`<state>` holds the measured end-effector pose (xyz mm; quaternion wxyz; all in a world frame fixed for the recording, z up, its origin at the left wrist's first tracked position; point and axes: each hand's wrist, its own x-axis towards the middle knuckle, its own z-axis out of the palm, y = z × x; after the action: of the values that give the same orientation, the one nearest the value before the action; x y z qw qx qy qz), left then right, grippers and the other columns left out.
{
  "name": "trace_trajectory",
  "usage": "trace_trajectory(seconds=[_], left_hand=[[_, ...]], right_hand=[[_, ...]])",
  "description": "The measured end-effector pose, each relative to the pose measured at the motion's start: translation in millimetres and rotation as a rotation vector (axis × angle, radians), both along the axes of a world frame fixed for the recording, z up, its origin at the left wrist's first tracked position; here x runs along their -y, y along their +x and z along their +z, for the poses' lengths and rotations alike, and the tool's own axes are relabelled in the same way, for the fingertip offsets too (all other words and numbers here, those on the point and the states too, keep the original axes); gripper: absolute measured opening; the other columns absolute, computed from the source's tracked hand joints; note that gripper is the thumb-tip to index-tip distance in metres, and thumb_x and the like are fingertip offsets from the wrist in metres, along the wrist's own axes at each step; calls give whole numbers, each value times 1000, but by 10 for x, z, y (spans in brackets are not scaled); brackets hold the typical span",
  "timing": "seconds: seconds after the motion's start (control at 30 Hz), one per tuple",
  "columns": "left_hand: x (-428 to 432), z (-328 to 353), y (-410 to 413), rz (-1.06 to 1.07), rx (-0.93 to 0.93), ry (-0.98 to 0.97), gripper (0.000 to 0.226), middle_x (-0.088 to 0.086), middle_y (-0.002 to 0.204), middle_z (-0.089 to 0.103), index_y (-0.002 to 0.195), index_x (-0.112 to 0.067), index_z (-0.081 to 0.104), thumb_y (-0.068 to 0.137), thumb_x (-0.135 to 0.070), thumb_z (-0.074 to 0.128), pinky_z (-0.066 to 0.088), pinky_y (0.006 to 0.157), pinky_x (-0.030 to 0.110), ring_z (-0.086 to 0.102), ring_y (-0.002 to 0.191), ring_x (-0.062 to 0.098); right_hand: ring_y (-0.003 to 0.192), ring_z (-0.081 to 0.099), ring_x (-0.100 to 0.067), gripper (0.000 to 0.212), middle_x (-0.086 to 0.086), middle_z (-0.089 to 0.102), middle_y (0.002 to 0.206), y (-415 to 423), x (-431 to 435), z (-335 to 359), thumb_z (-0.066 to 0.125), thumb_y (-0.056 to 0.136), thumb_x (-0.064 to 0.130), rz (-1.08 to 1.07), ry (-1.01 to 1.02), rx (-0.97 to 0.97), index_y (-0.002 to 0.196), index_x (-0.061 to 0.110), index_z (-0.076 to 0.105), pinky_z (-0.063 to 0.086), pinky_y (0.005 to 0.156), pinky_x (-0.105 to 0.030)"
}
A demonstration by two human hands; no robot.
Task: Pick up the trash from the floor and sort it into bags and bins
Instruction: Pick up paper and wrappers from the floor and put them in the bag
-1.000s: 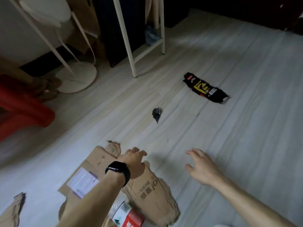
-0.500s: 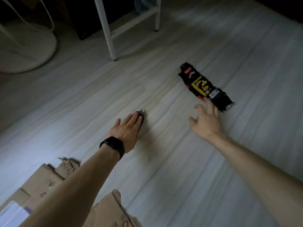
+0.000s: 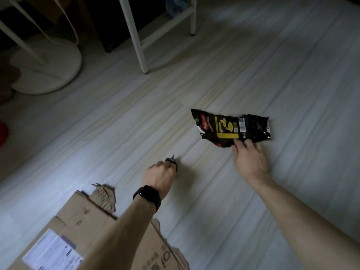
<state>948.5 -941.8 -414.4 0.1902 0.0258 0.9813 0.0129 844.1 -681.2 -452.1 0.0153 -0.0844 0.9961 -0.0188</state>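
Note:
A small crumpled black scrap (image 3: pixel 171 160) is pinched in the curled fingers of my left hand (image 3: pixel 160 173), just above the pale wooden floor (image 3: pixel 109 121). A black watch sits on that wrist. A black snack wrapper (image 3: pixel 229 128) with yellow and red print is held by its near edge in my right hand (image 3: pixel 248 159), thumb on top and fingers under it. The wrapper looks lifted a little and spread flat.
A torn, flattened cardboard box (image 3: pixel 85 228) with a white label lies at the bottom left, under my left forearm. A white frame's legs (image 3: pixel 139 45) stand at the back. A round white base (image 3: pixel 48 69) sits at the far left, something red (image 3: pixel 3 133) at the left edge.
My left hand has closed on the black scrap and pulled back with it. My right hand has reached the wrapper and taken hold of its edge; the wrapper has turned and lifted.

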Motion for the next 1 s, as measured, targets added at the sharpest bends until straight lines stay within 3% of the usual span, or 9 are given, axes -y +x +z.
trace_trajectory(seconds=[0.13,0.2,0.33,0.5,0.7,0.77,0.87,0.93,1.0], left_hand=[[128,-7,372,5,-7,71,21,-1,114,62,112,-18,58,98,-27,44,48,77,35,55,105,23],[211,14,578,49,-12,108,24,-2,114,62,112,-21,59,96,-31,44,48,75,33,56,106,21],[430,206,868,228,-64,163,22,0,108,66,107,-22,62,94,-34,49,51,68,32,62,93,24],[694,525,989,364,-135,171,16,0,107,68,103,-24,60,95,-34,49,51,64,32,63,85,24],[938,747,996,425,-186,208,21,-5,109,66,109,-27,60,95,-35,47,51,70,31,62,90,20],[1036,695,933,457,-226,213,20,-7,107,66,107,-28,61,93,-35,48,50,67,30,62,90,18],[1153,552,825,466,-222,200,19,-9,106,66,106,-30,61,93,-35,48,43,63,27,61,90,17],[1200,475,755,471,-225,200,17,-8,105,67,103,-29,61,92,-35,49,43,62,27,61,90,17],[1227,390,660,483,-225,221,16,-8,105,67,102,-28,61,92,-34,50,45,63,28,61,92,18]], right_hand=[[101,51,-39,19,-16,54,118,211,26,-36,63,88,27,-13,-164,-71,90,8,65,48,84,-43],[102,58,-40,27,-21,62,114,328,117,-22,52,88,28,92,-260,-53,84,3,62,48,92,-45],[100,58,-38,39,-22,68,87,564,315,194,44,95,44,13,-110,45,99,6,53,47,76,-42],[121,44,-36,45,-18,51,130,412,676,389,47,97,42,95,-99,111,126,8,52,42,99,-46],[107,48,-39,44,-24,54,111,68,1039,492,51,93,43,-21,-112,-118,109,3,55,47,82,-47],[109,47,-39,45,-23,52,118,-112,1127,460,51,91,43,40,-107,-183,112,3,55,48,84,-49],[145,21,-34,61,-11,21,161,-460,1296,384,40,98,47,92,-110,65,150,15,32,24,114,-52],[153,1,-25,65,-1,2,167,-582,1378,295,23,101,53,60,-47,297,158,25,9,6,120,-54],[152,9,-27,65,-2,8,167,-524,1449,197,13,101,55,25,1,405,158,24,10,11,118,-57]])
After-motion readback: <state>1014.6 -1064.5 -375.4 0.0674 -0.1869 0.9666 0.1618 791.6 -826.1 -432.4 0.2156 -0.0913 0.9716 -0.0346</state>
